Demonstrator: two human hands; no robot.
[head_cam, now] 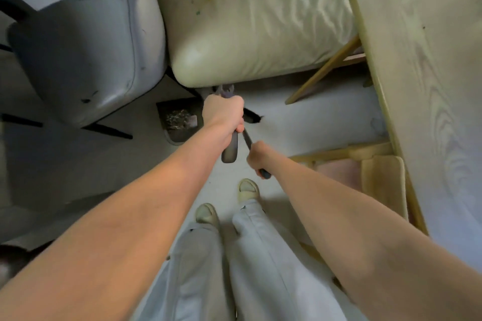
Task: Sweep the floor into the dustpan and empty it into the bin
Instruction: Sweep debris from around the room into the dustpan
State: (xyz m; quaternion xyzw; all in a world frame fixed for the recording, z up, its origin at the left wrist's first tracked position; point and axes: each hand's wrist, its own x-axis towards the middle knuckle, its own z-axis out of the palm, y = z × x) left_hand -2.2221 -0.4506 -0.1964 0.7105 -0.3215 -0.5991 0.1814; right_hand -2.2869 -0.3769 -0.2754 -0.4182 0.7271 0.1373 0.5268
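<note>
A dark dustpan (pixel 180 122) sits on the pale floor (pixel 313 112) below the cream sofa's edge, holding a heap of crumbs and scraps. My left hand (pixel 224 112) grips a wide grey handle (pixel 229 150) that rises beside the pan; where it joins the pan is hidden by my hand. My right hand (pixel 258 155) grips a thin dark broom handle (pixel 247 139). The dark broom head (pixel 251 117) touches the floor just right of my left hand, close to the pan. No bin is in view.
A cream sofa cushion (pixel 247 34) fills the top centre, with a grey armchair (pixel 86 55) on black legs at left. A light wooden table (pixel 427 73) and a wooden chair (pixel 365 169) stand at right. My feet (pixel 227 203) stand on the narrow floor strip between them.
</note>
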